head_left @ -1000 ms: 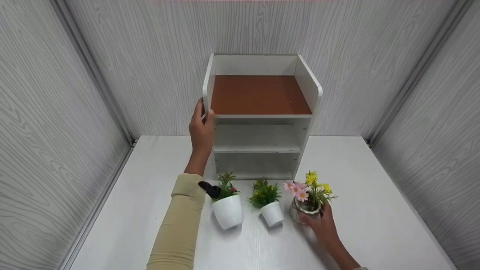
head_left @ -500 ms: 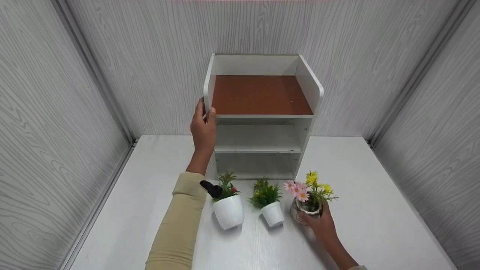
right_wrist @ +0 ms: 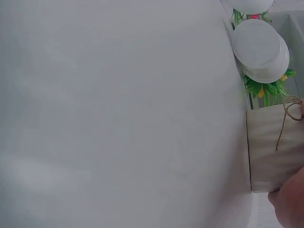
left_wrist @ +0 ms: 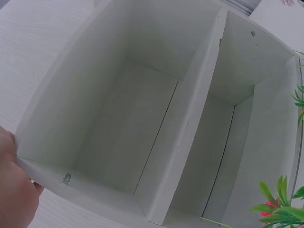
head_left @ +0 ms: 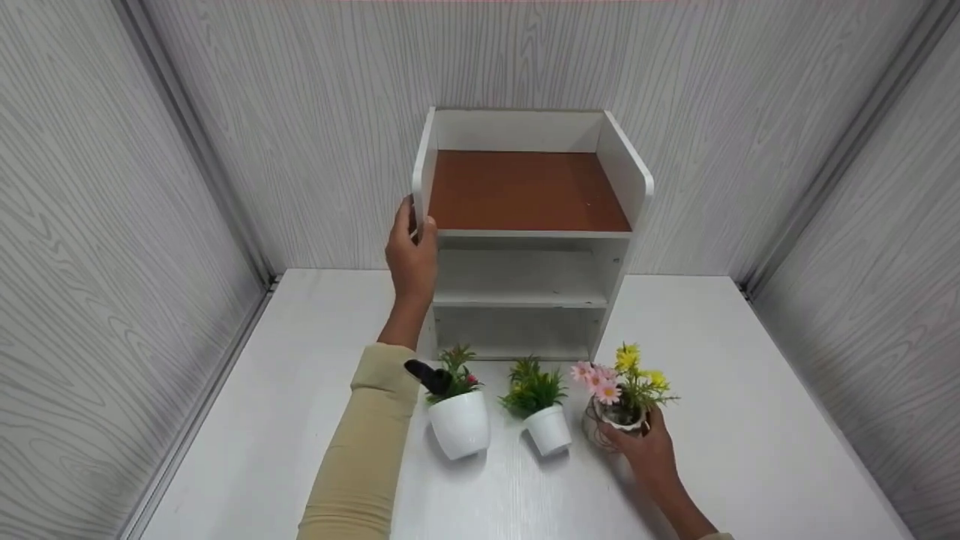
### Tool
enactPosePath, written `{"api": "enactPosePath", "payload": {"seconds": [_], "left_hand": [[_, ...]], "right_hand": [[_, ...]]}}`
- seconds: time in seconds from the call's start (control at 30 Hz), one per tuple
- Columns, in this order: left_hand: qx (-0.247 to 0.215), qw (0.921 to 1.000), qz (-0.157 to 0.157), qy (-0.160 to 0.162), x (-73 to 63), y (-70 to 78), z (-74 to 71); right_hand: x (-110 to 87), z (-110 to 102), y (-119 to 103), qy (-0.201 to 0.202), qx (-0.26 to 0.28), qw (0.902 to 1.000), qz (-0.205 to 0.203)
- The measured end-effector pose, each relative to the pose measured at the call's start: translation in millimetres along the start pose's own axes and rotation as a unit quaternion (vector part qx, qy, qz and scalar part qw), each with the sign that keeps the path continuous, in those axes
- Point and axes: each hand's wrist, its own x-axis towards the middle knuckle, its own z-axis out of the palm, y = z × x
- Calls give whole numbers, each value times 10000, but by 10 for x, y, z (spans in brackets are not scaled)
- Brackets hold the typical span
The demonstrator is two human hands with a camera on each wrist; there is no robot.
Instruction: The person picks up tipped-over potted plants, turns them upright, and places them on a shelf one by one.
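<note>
My left hand [head_left: 411, 259] grips the left side panel of a small white shelf unit [head_left: 517, 234], thumb at the panel's front edge and fingers on its outer face. In the left wrist view, part of that hand [left_wrist: 16, 194] shows at the edge of the open compartments. My right hand [head_left: 649, 454] holds a flowerpot [head_left: 596, 431] of pink and yellow flowers [head_left: 604, 384], thumb at the near side and fingers round the right. In the right wrist view the flowerpot [right_wrist: 270, 147] has a twine bow tied on it and fingertips right at its lower edge.
Two white pots with green plants lie tilted before the shelf: a larger pot [head_left: 459, 426] and a smaller pot [head_left: 549, 430]. A black piece [head_left: 429, 377] at the left cuff overlaps the larger plant. The shelf has a brown top [head_left: 525, 191]. Grey wood-grain walls [head_left: 750, 135] enclose the white table [head_left: 247, 420].
The whole head view has shifted slightly, so everything appears a little further right. Both hands keep their hold on the shelf and the flowerpot.
</note>
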Motion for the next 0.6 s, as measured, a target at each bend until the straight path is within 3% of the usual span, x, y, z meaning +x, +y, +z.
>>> {"api": "enactPosePath", "payload": {"seconds": [0.3, 0.6], "left_hand": [[-60, 10000, -7, 10, 8, -25, -8], [-75, 10000, 34, 7, 7, -28, 5]], "right_hand": [[-30, -69, -93, -11, -19, 9999, 139], [-115, -196, -444, 38, 172, 9998, -47]]}}
